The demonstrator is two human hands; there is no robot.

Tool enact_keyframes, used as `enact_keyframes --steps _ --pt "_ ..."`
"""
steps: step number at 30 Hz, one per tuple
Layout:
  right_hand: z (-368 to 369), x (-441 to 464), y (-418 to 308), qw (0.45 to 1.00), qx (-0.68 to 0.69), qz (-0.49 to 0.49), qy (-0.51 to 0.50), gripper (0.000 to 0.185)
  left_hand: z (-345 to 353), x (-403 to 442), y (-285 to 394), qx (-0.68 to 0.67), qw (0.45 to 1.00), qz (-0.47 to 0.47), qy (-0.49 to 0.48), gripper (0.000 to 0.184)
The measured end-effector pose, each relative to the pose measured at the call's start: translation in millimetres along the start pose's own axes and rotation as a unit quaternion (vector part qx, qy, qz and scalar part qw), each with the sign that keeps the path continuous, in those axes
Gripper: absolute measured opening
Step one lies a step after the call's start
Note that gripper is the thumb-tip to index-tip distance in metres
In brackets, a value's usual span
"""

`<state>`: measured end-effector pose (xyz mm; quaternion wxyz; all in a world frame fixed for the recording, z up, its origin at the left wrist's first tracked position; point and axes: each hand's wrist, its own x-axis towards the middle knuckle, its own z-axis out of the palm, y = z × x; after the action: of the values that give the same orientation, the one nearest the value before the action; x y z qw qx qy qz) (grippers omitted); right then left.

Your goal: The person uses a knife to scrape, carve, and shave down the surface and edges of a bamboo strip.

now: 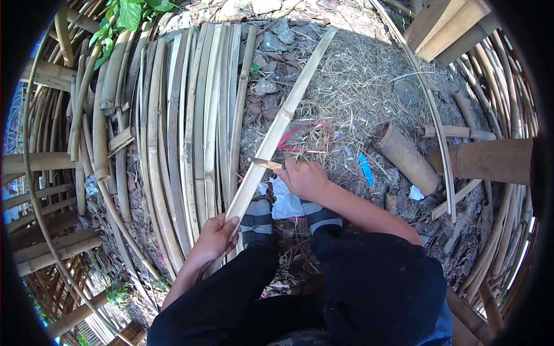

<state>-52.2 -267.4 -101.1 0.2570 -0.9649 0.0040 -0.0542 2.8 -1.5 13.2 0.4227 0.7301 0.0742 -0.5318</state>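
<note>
A long split bamboo strip [295, 95] slants from my lap up toward the top of the head view, its pale side facing me. Near its lower end my left hand [217, 235] is closed around it, thumb on top. Farther up, my right hand [304, 177] grips a knife [268, 164]. The blade lies across the strip, touching it or just over it; its handle is mostly hidden in my fist. Below the strip are my sandaled feet [258, 221], with a white scrap [287, 200] between them.
Many split bamboo strips [199, 121] lie side by side at the left. A thick bamboo piece [407, 160] and a blue wrapper [365, 169] lie on the right. Pink ribbon [306, 149] and dry shavings [355, 86] cover ground ahead. Bamboo poles [490, 161] stick in from the right.
</note>
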Motion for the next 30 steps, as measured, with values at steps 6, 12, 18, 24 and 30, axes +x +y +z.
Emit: enact_keyframes --steps 6,12,18,24,30 --pt "-9.7 24.4 39.9 0.996 -0.072 0.044 0.014 0.047 3.2 -4.3 8.8 -0.005 1.000 0.005 0.010 0.028" --pt "-23.1 34.7 54.9 0.991 -0.098 0.095 0.005 0.048 2.3 -0.9 8.1 -0.007 1.000 -0.006 -0.002 0.029" --pt "-10.0 37.7 63.8 0.938 0.242 0.244 -0.037 0.051 -0.9 2.8 8.4 -0.010 1.000 -0.010 0.006 0.029" --pt "-26.0 37.4 69.5 0.507 0.761 0.403 -0.045 0.056 -8.1 3.5 0.8 -0.027 0.999 -0.027 -0.006 0.030" --pt "-32.6 53.9 44.7 0.938 0.240 0.232 0.089 0.069 -7.4 3.8 -2.0 -0.018 1.000 -0.025 -0.005 0.029"
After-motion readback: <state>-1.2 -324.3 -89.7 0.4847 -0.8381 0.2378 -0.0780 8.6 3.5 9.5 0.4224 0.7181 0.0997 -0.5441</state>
